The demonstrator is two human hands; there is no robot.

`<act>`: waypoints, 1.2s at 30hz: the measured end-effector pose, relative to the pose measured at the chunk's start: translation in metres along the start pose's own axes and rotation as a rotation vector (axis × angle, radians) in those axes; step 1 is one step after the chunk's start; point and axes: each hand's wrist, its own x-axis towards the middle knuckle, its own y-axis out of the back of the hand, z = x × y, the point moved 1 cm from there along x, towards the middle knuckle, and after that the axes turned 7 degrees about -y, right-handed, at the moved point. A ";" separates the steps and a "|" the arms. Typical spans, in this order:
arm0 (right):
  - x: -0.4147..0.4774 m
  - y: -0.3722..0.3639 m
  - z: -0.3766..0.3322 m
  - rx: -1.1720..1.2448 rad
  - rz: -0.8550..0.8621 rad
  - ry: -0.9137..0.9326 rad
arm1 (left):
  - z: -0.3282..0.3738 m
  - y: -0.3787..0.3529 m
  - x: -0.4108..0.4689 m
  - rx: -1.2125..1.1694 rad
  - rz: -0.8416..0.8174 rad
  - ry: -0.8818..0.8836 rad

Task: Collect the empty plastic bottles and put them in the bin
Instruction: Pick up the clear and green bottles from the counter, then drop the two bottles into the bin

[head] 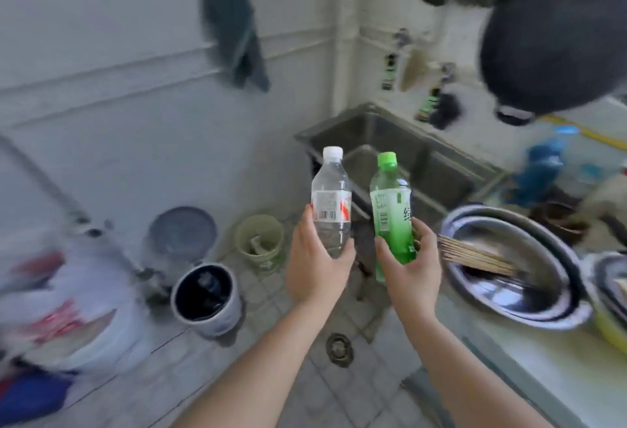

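Observation:
My left hand point(314, 263) grips a clear plastic bottle point(330, 198) with a white cap and a red-and-white label, held upright. Beside it, my right hand point(409, 266) grips a green plastic bottle point(390, 205) with a green cap, also upright. Both bottles hang in mid-air above the tiled floor, a small gap between them. On the floor to the lower left stands a white bin point(229, 308) with a black liner and dark items inside.
A pale green bucket point(246, 247) and a grey lidded bucket point(183, 232) stand on the floor behind the bin. White bags point(84, 308) lie at left. A steel sink point(383, 142) sits behind; metal basins point(556, 295) crowd the counter at right. A floor drain point(339, 348) is below.

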 end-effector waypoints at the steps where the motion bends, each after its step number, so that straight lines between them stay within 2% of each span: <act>1: -0.011 -0.027 -0.007 0.000 -0.046 0.004 | -0.026 0.021 0.006 0.024 0.036 0.028; 9: -0.086 -0.207 -0.019 -0.117 -0.434 0.044 | -0.204 0.145 0.017 0.160 0.216 0.424; 17: -0.107 -0.338 0.006 -0.315 -0.695 0.005 | -0.328 0.196 0.021 0.207 0.274 0.762; 26: -0.046 -0.471 0.051 -0.586 -0.853 -0.078 | -0.423 0.161 0.093 0.227 0.073 1.056; 36: 0.001 -0.547 0.139 -0.860 -0.986 -0.298 | -0.509 0.081 0.130 0.097 -0.096 1.284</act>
